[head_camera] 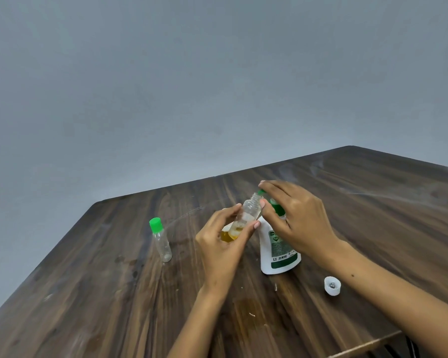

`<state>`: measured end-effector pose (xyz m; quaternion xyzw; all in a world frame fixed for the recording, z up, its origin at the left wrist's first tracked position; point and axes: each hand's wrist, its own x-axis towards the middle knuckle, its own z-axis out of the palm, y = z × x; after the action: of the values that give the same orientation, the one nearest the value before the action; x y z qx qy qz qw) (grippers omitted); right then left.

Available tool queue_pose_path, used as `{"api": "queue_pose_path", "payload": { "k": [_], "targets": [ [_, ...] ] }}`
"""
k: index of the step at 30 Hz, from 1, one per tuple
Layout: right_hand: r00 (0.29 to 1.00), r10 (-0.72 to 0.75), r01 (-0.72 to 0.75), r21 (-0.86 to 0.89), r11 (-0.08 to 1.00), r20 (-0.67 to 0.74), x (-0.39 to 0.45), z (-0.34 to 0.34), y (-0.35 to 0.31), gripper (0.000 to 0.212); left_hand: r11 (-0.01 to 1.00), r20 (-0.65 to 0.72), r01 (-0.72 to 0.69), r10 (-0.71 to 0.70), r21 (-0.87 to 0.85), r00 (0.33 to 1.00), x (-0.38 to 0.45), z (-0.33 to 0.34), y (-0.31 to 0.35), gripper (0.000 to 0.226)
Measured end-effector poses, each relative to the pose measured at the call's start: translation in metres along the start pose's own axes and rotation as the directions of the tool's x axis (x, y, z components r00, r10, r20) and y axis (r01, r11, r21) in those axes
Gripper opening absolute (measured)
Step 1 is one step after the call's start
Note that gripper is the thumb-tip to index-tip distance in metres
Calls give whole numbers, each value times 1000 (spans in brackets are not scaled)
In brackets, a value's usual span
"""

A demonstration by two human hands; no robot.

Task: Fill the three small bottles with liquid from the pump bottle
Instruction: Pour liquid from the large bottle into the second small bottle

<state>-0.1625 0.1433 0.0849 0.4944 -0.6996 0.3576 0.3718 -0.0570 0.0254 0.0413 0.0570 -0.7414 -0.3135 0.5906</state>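
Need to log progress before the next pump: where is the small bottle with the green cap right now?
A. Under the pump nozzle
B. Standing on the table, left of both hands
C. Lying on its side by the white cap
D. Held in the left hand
B: the capped small bottle stands upright on the table, apart from the left hand, which holds an uncapped bottle.

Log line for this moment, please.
left hand: holds open small bottle tilted | right hand: on pump bottle pump | capped bottle: standing, empty

Left hand (224, 241) curled in a grip; right hand (298, 218) arched, fingers bent.
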Motion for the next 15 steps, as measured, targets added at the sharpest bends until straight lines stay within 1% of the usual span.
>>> {"api": "queue_pose_path", "payload": {
  "k": [3, 6, 11, 15],
  "targets": [
    [1000, -12, 12, -17, 1000, -9, 1, -2, -2, 45, 1000, 19, -9, 9, 4, 1000, -1, 0, 0, 40],
    [1000, -6, 6, -36, 999, 11, -4, 1, -1, 49, 1000, 16, -11, 11, -3, 1000, 0, 0, 0, 39],
    [1000, -14, 15, -38, 999, 15, -1, -2, -2, 50, 1000, 18, -9, 10, -11, 1000, -1, 0, 1, 39],
    [1000, -22, 22, -13, 1000, -6, -3, 0, -1, 57, 1000, -2, 0, 0, -23, 1000, 0, -1, 1, 40]
  ]
}}
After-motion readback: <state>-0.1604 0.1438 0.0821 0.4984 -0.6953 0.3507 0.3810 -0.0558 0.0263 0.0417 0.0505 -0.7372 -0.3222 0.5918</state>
